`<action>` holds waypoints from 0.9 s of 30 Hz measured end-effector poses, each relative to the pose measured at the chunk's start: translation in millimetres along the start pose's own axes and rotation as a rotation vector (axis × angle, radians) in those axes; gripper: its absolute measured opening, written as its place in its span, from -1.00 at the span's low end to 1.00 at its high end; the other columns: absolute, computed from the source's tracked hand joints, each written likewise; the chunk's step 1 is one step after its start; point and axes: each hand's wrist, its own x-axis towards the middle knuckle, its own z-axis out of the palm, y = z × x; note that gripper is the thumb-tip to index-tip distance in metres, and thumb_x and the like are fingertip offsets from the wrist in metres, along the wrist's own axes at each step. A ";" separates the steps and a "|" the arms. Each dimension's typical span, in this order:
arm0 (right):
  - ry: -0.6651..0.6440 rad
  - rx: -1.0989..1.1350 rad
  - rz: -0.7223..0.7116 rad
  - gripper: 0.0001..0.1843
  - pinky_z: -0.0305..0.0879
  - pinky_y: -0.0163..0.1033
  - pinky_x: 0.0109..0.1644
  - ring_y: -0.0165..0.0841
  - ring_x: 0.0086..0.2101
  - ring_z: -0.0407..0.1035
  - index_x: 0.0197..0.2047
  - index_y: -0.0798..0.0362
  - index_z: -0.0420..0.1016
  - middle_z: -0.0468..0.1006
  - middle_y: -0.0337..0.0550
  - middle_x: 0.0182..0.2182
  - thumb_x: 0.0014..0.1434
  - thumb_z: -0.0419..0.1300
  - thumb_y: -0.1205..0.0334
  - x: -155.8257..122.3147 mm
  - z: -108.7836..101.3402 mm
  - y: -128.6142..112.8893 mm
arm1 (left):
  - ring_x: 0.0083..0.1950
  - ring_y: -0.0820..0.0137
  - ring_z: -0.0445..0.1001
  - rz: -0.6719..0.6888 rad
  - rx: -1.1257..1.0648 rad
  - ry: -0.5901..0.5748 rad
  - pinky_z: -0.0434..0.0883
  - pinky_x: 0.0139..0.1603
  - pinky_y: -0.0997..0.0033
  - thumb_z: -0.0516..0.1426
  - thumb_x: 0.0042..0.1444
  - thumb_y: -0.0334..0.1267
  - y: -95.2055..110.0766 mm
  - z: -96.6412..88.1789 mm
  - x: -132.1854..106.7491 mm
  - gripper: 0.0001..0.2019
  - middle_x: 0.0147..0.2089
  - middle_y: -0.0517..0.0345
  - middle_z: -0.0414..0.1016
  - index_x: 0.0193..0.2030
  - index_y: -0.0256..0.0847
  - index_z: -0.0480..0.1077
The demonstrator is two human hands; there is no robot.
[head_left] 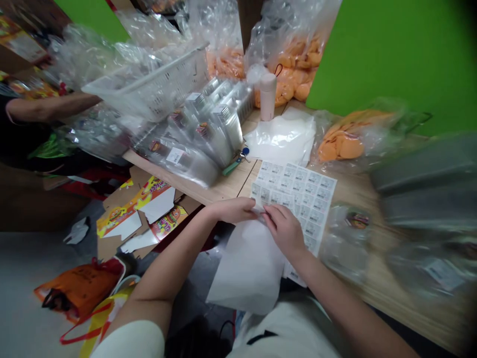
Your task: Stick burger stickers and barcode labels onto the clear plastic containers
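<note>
My left hand (238, 209) is closed in a pinch on the upper edge of a label sheet (249, 268), whose white face hangs over the table edge towards my lap. Close beside it, my right hand (285, 228) has thumb and fingertips together at the same edge; any small piece between them is too small to make out. Beneath and beyond the hands, printed sticker sheets (313, 191) with rows of barcode labels lie overlapping on the wooden table (227, 191). To the right of my right hand is a clear plastic package (345, 243) with a small colourful label.
Clear plastic boxes (208, 141) stand in rows beside a white basket (160, 87). Behind are a pink bottle (268, 97), white plastic bags (283, 134), keys (244, 154) and bagged orange items (346, 141). Another person's arm (55, 106) reaches in at left. Printed cartons (149, 201) lie below.
</note>
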 end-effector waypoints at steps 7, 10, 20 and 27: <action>0.096 0.548 0.551 -0.67 0.34 -0.15 -0.22 -0.30 -0.34 0.40 -0.28 0.07 0.48 0.53 -0.11 -0.36 0.16 0.03 0.01 4.1 -6.3 20.1 | -0.36 0.39 0.37 0.003 0.088 -0.054 0.26 -0.32 0.48 0.10 -0.02 -0.30 3.4 -5.3 9.5 -0.90 -0.40 0.20 0.46 -0.41 -0.24 0.42; 0.289 0.672 0.720 -0.60 0.35 -0.17 -0.26 -0.33 -0.37 0.40 -0.24 0.12 0.42 0.51 -0.09 -0.36 0.13 0.02 -0.06 10.5 -11.4 31.3 | -0.21 0.32 0.43 0.018 0.031 -0.034 0.29 -0.23 0.48 0.13 -0.06 -0.33 -7.7 -14.0 24.0 -0.79 -0.21 0.16 0.52 -0.23 -0.21 0.44; 0.041 0.269 0.366 -0.76 0.24 -0.18 -0.20 -0.30 -0.33 0.34 -0.34 0.00 0.48 0.50 -0.15 -0.38 0.11 0.05 0.09 12.0 -1.1 20.5 | -0.51 0.52 0.21 -0.023 0.178 0.012 0.11 -0.49 0.53 0.10 -0.01 -0.16 1.9 -7.2 39.0 -0.79 -0.59 0.31 0.27 -0.51 -0.25 0.34; 0.163 0.415 0.545 -0.73 0.28 -0.23 -0.31 -0.34 -0.42 0.35 -0.36 0.05 0.45 0.50 -0.19 -0.46 0.07 0.08 0.03 14.8 0.4 32.8 | -0.37 0.41 0.36 -0.029 0.131 0.005 0.23 -0.38 0.50 0.10 0.01 -0.16 4.4 -14.0 44.3 -0.82 -0.40 0.20 0.45 -0.38 -0.24 0.39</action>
